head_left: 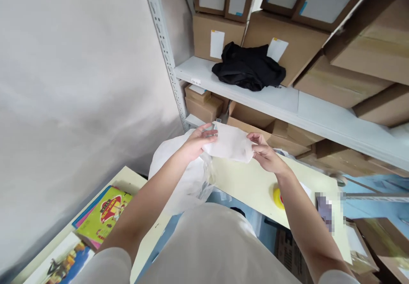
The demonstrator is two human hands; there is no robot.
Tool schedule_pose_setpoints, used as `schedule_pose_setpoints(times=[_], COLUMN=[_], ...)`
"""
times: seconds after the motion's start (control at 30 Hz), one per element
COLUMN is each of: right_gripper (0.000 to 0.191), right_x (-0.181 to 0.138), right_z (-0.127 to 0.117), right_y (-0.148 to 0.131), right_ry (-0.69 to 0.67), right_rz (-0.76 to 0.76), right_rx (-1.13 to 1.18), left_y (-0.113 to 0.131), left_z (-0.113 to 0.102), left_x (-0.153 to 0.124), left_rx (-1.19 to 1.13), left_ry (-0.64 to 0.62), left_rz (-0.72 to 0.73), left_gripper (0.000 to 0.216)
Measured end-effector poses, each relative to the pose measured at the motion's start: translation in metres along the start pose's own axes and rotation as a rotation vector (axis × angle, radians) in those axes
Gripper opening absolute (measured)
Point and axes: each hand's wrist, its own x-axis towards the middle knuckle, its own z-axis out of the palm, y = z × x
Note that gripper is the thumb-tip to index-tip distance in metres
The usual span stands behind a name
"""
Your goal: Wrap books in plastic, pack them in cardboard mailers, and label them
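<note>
A thin, flat white bag (228, 141) is stretched level between my two hands above the pale yellow table (236, 181). My left hand (200, 141) grips its left end, fingers on the edge and thumb underneath. At the other end, my right hand (263, 149) pinches the right edge between thumb and fingertips. Whether anything lies inside the bag cannot be made out. Just below my left hand, a large white plastic sack (174, 181) with crumpled clear film hangs beside the table.
A yellow tape roll (278, 196) lies near my right forearm. Brightly printed books (107, 213) sit on a side table at left. Ahead, a metal shelf (287, 98) holds cardboard boxes (287, 45) and a black cloth (249, 66). More boxes (380, 237) stand at lower right.
</note>
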Motion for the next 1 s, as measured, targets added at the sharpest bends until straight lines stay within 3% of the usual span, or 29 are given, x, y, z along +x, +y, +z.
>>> schedule_pose_setpoints(times=[0.07, 0.17, 0.23, 0.3, 0.37, 0.43, 0.5, 0.6, 0.7, 0.8, 0.87, 1.0], right_gripper=[0.031, 0.03, 0.032, 0.032, 0.03, 0.029, 0.029, 0.028, 0.028, 0.024, 0.021, 0.02], right_x=[-0.021, -0.052, -0.07, -0.082, -0.089, -0.092, -0.097, -0.11, -0.13, -0.155, -0.173, -0.201], right_z=[-0.006, -0.017, -0.023, -0.028, -0.031, -0.035, -0.039, -0.049, -0.062, -0.07, -0.073, -0.071], right_y=[0.004, 0.012, 0.017, 0.019, 0.019, 0.02, 0.022, 0.035, 0.059, 0.091, 0.111, 0.145], right_ry=[0.031, 0.187, 0.129, -0.045, -0.172, -0.21, -0.2, -0.126, -0.028, 0.04, -0.011, -0.267], right_rz=[0.037, 0.169, 0.235, 0.252, 0.232, 0.207, 0.204, 0.286, 0.438, 0.599, 0.7, 0.849], right_rx=[-0.075, -0.149, -0.14, -0.112, -0.098, -0.092, -0.079, -0.081, -0.107, -0.072, -0.004, -0.04], left_y=[-0.011, -0.024, -0.026, -0.024, -0.022, -0.023, -0.029, -0.046, -0.066, -0.086, -0.1, -0.118], left_z=[0.013, 0.027, 0.043, 0.07, 0.107, 0.143, 0.169, 0.179, 0.164, 0.142, 0.13, 0.118], left_x=[0.013, 0.028, 0.033, 0.035, 0.034, 0.032, 0.033, 0.04, 0.052, 0.06, 0.062, 0.068], left_rx=[0.022, 0.19, 0.377, 0.611, 0.815, 0.938, 1.028, 1.19, 1.308, 1.311, 1.259, 1.275], left_ry=[0.061, 0.058, 0.006, -0.175, -0.49, -0.749, -0.852, -0.861, -0.817, -0.69, -0.583, -0.35], left_rz=[0.028, 0.074, 0.183, 0.368, 0.523, 0.548, 0.477, 0.289, 0.176, 0.128, 0.041, -0.122], left_gripper=[0.064, 0.061, 0.072, 0.085, 0.092, 0.09, 0.082, 0.056, 0.041, 0.028, 0.018, 0.015])
